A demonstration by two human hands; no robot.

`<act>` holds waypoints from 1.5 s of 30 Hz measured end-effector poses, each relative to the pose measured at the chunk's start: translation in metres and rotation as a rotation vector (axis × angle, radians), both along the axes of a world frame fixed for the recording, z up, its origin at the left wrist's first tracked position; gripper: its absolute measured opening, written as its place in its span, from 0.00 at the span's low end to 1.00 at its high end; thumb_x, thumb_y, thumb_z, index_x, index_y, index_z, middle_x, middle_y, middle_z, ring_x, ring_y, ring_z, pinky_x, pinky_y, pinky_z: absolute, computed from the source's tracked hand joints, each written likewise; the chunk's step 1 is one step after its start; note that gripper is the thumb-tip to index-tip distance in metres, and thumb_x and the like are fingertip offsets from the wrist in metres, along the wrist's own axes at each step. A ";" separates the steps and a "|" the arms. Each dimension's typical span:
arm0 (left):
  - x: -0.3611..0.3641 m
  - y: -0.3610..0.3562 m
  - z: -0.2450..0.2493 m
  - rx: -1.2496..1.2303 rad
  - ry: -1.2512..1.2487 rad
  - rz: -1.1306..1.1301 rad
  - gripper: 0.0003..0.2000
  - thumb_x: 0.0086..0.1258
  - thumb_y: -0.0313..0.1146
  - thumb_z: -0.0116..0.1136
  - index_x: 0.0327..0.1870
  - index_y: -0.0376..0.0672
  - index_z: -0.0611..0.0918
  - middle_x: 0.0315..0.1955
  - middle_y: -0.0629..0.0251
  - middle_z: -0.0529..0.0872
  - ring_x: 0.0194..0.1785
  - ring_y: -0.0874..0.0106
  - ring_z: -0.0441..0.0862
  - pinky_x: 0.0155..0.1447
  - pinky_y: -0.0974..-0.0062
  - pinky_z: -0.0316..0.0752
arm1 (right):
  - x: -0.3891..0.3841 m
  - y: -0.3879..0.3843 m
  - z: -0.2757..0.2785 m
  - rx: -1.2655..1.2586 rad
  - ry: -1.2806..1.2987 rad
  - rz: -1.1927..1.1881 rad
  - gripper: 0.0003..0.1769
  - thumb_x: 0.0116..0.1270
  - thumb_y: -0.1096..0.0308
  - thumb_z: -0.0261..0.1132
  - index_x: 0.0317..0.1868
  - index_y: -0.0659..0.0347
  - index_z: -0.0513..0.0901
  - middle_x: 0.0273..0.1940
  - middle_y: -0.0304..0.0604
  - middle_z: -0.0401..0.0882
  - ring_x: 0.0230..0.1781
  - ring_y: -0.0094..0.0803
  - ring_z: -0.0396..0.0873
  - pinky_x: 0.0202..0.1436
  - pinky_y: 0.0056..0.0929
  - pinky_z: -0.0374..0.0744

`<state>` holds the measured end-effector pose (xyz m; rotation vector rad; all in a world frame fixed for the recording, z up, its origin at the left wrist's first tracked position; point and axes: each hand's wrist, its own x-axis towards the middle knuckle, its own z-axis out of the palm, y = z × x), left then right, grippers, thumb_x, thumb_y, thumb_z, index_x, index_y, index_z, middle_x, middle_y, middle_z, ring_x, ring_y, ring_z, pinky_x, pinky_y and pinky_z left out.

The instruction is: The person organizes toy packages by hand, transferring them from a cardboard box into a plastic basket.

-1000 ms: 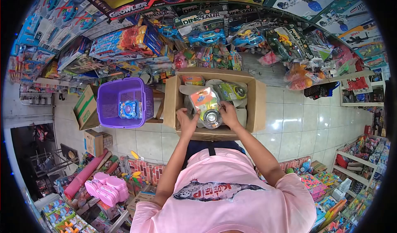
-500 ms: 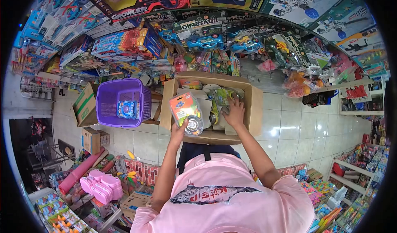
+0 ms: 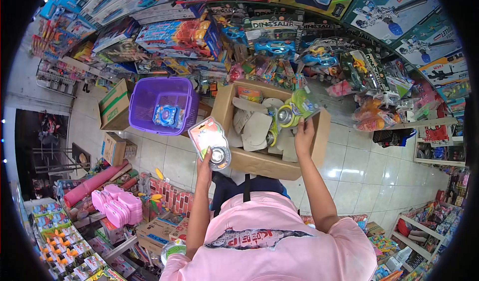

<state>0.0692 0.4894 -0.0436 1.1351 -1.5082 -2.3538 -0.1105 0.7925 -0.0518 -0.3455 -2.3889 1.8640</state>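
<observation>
My left hand (image 3: 203,167) is closed on the lower edge of a blister pack (image 3: 204,137). The pack has an orange and white card and a silver round toy, and is held left of the open cardboard box (image 3: 264,165). Over the box's right part, my right hand (image 3: 304,139) grips a yellow-green blister pack (image 3: 299,106), which also shows a silver round toy. Loose pieces of cardboard (image 3: 257,131) lie inside the box. Among them sits an orange-carded pack (image 3: 249,94) at the back. Another green pack (image 3: 272,135) is partly hidden there.
A purple basket (image 3: 136,124) stands left of the box with blue packs (image 3: 167,115) inside. Beside it is a brown carton (image 3: 114,104) with green tape. Toy packages (image 3: 274,36) line the shelf ahead. Pink plastic cases (image 3: 117,205) are stacked at lower left.
My right hand has lifted the yellow-green pack up from among the cardboard. The left hand has moved its pack left, away from over the box. The view has shifted.
</observation>
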 end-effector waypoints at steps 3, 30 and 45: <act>0.021 -0.025 0.003 0.000 0.044 0.015 0.22 0.71 0.38 0.62 0.61 0.34 0.75 0.50 0.63 0.83 0.52 0.74 0.81 0.58 0.74 0.75 | 0.017 -0.033 -0.003 -0.478 -0.118 -0.021 0.17 0.78 0.59 0.54 0.53 0.66 0.76 0.46 0.42 0.80 0.45 0.26 0.72 0.52 0.29 0.70; 0.250 -0.301 -0.008 -0.079 0.114 0.180 0.22 0.63 0.32 0.69 0.57 0.36 0.78 0.46 0.65 0.86 0.48 0.76 0.83 0.56 0.74 0.77 | 0.187 -0.379 0.051 -0.762 -0.631 0.676 0.31 0.68 0.62 0.68 0.67 0.57 0.66 0.59 0.38 0.77 0.58 0.29 0.77 0.62 0.32 0.76; 0.171 -0.478 0.009 -0.196 -0.007 0.192 0.20 0.63 0.31 0.70 0.55 0.37 0.80 0.45 0.66 0.86 0.47 0.76 0.83 0.56 0.76 0.75 | 0.060 -0.570 -0.002 -0.602 -0.601 0.477 0.27 0.65 0.68 0.71 0.63 0.58 0.71 0.55 0.41 0.80 0.55 0.36 0.80 0.55 0.44 0.81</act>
